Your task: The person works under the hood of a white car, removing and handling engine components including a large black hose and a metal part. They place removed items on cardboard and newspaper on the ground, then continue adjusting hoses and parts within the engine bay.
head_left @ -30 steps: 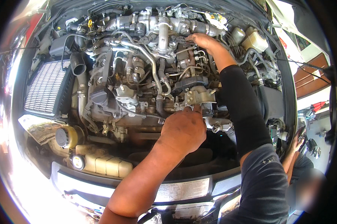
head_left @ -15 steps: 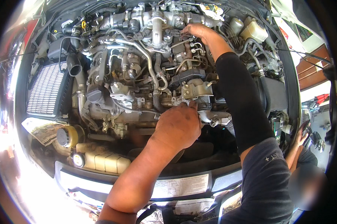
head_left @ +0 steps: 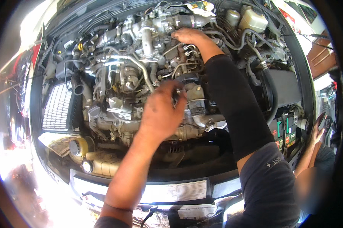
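My left hand (head_left: pixel 160 112) is raised over the front middle of a car engine (head_left: pixel 131 81). Its thumb and fingers curl together beside a metal bracket (head_left: pixel 194 92); motion blur hides what, if anything, is between them. Farther back, my right hand (head_left: pixel 192 37) reaches in at the right of a silver centre pipe (head_left: pixel 147 40). Its fingertips go down among dark fittings and are partly hidden. The black-sleeved right forearm (head_left: pixel 232 97) crosses over the right side of the engine.
An uncovered air filter (head_left: pixel 58 106) is at left, with an open black hose (head_left: pixel 78 89) beside it. A yellowed coolant tank (head_left: pixel 103 164) sits front left. A battery (head_left: pixel 286 131) and a fluid reservoir (head_left: pixel 253 19) are at right. Another person's hand (head_left: pixel 316 133) shows at far right.
My left hand has lifted off the area by the bracket and moved up and left. My right hand stays at the rear fittings. The whole view has shifted slightly.
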Demonstrator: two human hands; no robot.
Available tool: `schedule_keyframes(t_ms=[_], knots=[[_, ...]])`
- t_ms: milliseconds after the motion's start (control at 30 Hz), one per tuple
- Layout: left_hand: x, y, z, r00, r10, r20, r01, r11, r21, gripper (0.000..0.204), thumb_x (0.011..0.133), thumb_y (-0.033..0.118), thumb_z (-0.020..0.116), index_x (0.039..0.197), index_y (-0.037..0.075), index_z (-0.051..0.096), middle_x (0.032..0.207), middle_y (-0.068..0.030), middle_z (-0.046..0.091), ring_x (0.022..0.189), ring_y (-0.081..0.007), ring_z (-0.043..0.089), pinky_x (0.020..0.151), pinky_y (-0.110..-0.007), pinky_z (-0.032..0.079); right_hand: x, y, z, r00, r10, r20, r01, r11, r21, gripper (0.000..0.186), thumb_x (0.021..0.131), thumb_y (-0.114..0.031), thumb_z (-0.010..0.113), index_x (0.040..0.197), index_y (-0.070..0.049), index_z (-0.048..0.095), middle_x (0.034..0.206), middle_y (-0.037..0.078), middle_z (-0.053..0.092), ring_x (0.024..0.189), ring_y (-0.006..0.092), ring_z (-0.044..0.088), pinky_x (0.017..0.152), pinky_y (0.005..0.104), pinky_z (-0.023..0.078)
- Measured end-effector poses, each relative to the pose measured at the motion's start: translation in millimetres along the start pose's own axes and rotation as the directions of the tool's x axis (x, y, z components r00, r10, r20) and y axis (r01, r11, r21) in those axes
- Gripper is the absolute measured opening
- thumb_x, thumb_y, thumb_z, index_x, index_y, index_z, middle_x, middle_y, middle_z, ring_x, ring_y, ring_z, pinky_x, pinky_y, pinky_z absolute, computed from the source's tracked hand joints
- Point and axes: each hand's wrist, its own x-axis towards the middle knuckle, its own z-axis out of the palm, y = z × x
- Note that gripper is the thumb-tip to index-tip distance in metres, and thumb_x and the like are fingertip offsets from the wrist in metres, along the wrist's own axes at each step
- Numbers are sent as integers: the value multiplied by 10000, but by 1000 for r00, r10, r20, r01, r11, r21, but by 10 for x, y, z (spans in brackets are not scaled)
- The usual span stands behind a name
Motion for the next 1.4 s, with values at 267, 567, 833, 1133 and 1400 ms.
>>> schedule_keyframes(t_ms=[267,567,833,1133,1400], knots=[[2168,-917,-47,955,281,97,-280,736,617,417,1108,369,603,1315,42,760,1274,-252,760,1205,-456,702,1111,-533,513,-182,-53,-123,999,-8,49,5,998,61,475,1059,-413,661,1443,-145,739,1521,95,699,1384,343,655,1159,463,513],[3069,-1108,-81,769,-201,607,-359,650,670,609,1140,561,530,1408,53,732,1373,-235,743,1271,-439,689,1131,-497,525,-143,-88,-69,999,44,32,-49,983,177,653,930,-584,843,1357,-94,788,1364,160,780,1214,384,750,1034,546,576],[3461,-1327,-37,581,-175,795,-658,473,585,596,1130,505,534,1441,23,697,1431,-233,715,1282,-440,678,1113,-493,534,-210,-91,-57,994,62,-88,-41,973,225,974,789,-665,935,1539,-105,665,1466,175,726,1318,360,704,1128,462,544],[3256,-1248,70,800,-168,575,-393,577,716,582,1074,548,607,1278,28,772,1200,-271,779,1092,-439,738,973,-515,562,-261,-168,-45,985,75,-154,-29,960,280,990,741,-587,998,1528,-93,658,1322,190,786,1147,328,779,1037,441,601],[3118,-1160,26,823,-174,541,-290,690,663,563,1048,534,681,1259,19,768,1141,-254,793,1021,-417,746,927,-490,565,-252,-246,13,945,85,-316,-24,981,193,943,754,-536,1006,1550,-183,645,1326,163,791,1138,319,783,1019,429,616]])
